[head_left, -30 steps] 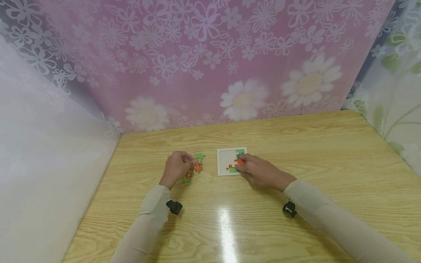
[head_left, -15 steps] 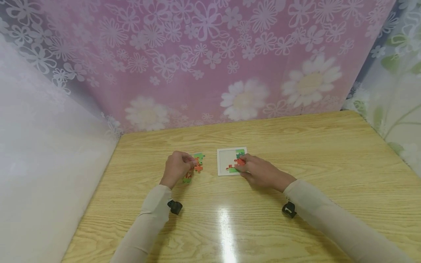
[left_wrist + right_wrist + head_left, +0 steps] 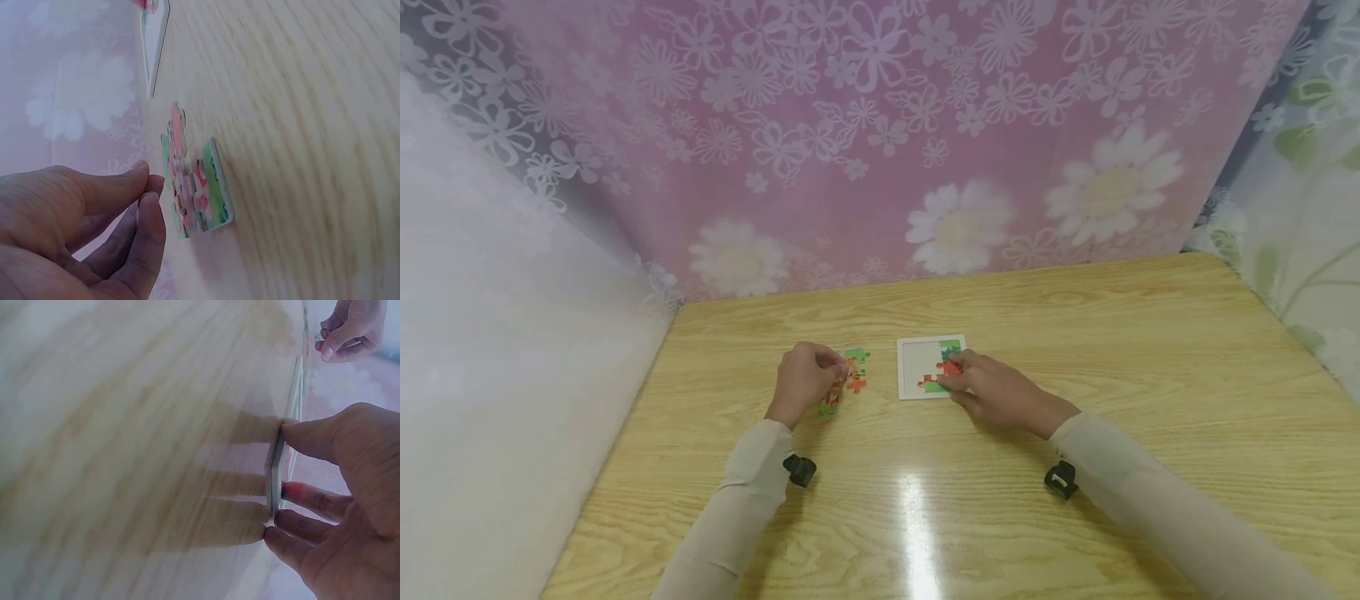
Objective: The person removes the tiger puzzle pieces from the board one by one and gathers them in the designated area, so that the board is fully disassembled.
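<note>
A white-framed puzzle tray (image 3: 919, 343) lies flat, with red and green pieces (image 3: 951, 369) along its right side and lower right corner. My right hand (image 3: 1003, 394) is at that corner; in the right wrist view its thumb and fingers (image 3: 306, 495) hold the tray's edge. To the left, several loose jigsaw pieces (image 3: 855, 382) lie close together, red, orange and green. Just beside them is my left hand (image 3: 805, 381). Its thumb and fingertips (image 3: 149, 209) meet in the left wrist view, and whether a piece sits between them cannot be made out.
The wooden table (image 3: 865, 517) runs back to a pink flowered curtain (image 3: 850, 192). Pale cloth hangs at the left (image 3: 512, 350) and right sides. Each wrist carries a small black camera (image 3: 802, 472).
Both hands keep their places beside the loose pieces and on the tray. Only the head view has shifted slightly.
</note>
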`<action>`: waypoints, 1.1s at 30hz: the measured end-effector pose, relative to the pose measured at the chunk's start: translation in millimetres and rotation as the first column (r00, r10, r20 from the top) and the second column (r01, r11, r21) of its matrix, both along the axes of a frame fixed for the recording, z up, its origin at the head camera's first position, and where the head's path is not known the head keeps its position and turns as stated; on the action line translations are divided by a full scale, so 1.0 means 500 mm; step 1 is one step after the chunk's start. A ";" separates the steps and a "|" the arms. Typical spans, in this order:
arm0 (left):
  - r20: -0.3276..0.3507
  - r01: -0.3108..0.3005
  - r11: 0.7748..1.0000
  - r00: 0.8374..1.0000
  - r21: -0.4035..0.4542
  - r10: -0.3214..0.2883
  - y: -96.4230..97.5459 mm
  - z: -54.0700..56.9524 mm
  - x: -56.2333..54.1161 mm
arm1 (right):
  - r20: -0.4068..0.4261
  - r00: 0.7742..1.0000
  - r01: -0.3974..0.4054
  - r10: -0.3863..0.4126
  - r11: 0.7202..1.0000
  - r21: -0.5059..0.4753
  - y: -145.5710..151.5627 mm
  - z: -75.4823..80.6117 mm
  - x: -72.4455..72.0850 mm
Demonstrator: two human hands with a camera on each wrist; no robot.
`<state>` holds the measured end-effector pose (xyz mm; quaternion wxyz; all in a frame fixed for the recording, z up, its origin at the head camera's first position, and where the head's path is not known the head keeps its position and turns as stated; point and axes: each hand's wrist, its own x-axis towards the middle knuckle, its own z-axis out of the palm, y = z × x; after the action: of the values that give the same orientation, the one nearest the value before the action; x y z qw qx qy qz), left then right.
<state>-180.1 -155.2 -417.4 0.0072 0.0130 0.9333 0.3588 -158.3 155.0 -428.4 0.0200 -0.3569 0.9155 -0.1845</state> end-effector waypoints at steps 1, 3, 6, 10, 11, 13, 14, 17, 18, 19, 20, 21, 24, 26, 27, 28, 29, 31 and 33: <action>-0.001 -0.001 1.000 1.000 -0.002 0.001 0.001 0.001 0.000 | 0.007 1.000 0.005 -0.005 1.000 -0.001 0.000 0.001 0.000; 0.005 0.007 1.000 1.000 0.012 -0.007 0.005 0.003 0.001 | 0.026 1.000 0.012 -0.012 1.000 -0.001 0.001 0.002 -0.001; 0.020 0.032 0.999 0.999 0.034 -0.032 0.016 0.007 0.005 | 0.038 0.999 0.013 -0.013 1.000 0.009 0.003 0.002 -0.001; 0.042 0.069 0.997 0.997 0.038 -0.071 0.038 0.015 0.013 | 0.060 0.998 0.013 -0.014 1.000 0.009 0.006 0.001 0.001; 0.046 0.078 0.996 0.996 0.037 -0.080 0.044 0.018 0.015 | 0.059 0.998 0.012 -0.012 1.000 0.007 0.007 0.000 0.001; 0.052 0.097 0.995 0.994 0.034 -0.098 0.057 0.018 0.017 | 0.060 0.998 0.011 -0.011 1.000 -0.002 0.009 0.001 0.002; 0.053 0.105 0.994 0.993 0.030 -0.107 0.064 0.018 0.017 | 0.056 0.998 0.009 -0.008 1.000 -0.006 0.010 0.000 0.002; 0.049 0.140 0.990 0.989 0.026 -0.142 0.083 0.017 0.018 | 0.054 0.998 0.016 -0.015 1.000 -0.010 0.014 0.002 0.002; 0.045 0.153 0.988 0.987 0.022 -0.154 0.089 0.016 0.018 | 0.051 0.999 0.016 -0.015 1.000 -0.012 0.016 0.003 0.002; 0.042 0.165 0.986 0.985 0.018 -0.166 0.095 0.016 0.019 | 0.051 0.999 0.016 -0.015 1.000 -0.013 0.018 0.005 0.002; 0.039 0.180 0.983 0.983 0.019 -0.181 0.102 0.016 0.019 | 0.050 0.999 0.017 -0.016 1.000 -0.012 0.021 0.006 0.002; 0.036 0.196 0.980 0.980 0.018 -0.197 0.107 0.016 0.019 | 0.054 0.998 0.021 -0.020 1.000 -0.009 0.023 0.009 0.002; 0.030 0.230 0.973 0.973 0.017 -0.230 0.125 0.015 0.019 | 0.059 0.998 0.014 -0.013 1.000 -0.005 0.030 0.011 0.002; 0.035 0.252 0.968 0.967 0.023 -0.252 0.137 0.016 0.019 | 0.069 0.998 0.012 -0.012 1.000 -0.002 0.032 0.009 0.000; 0.037 0.263 0.964 0.964 0.025 -0.264 0.142 0.016 0.019 | 0.073 0.997 0.011 -0.011 1.000 -0.003 0.033 0.008 0.000; 0.040 0.274 0.961 0.961 0.024 -0.275 0.148 0.016 0.019 | 0.073 0.997 0.007 -0.006 1.000 -0.006 0.034 0.006 -0.001; 0.042 0.288 0.958 0.957 0.017 -0.288 0.154 0.016 0.018 | 0.072 0.997 0.005 -0.005 1.000 -0.006 0.034 0.005 -0.002; 0.055 0.316 0.949 0.947 0.015 -0.316 0.164 0.012 0.016 | 0.071 0.997 0.004 -0.003 1.000 -0.015 0.035 0.004 -0.004; 0.063 0.339 0.941 0.939 -0.006 -0.338 0.174 0.008 0.013 | 0.063 0.998 0.002 -0.001 1.000 -0.019 0.036 0.004 -0.006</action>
<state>-173.6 -68.5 -413.4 0.0974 0.1625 0.9195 0.3444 -161.3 173.2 -426.2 0.0454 -0.3505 0.9129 -0.2044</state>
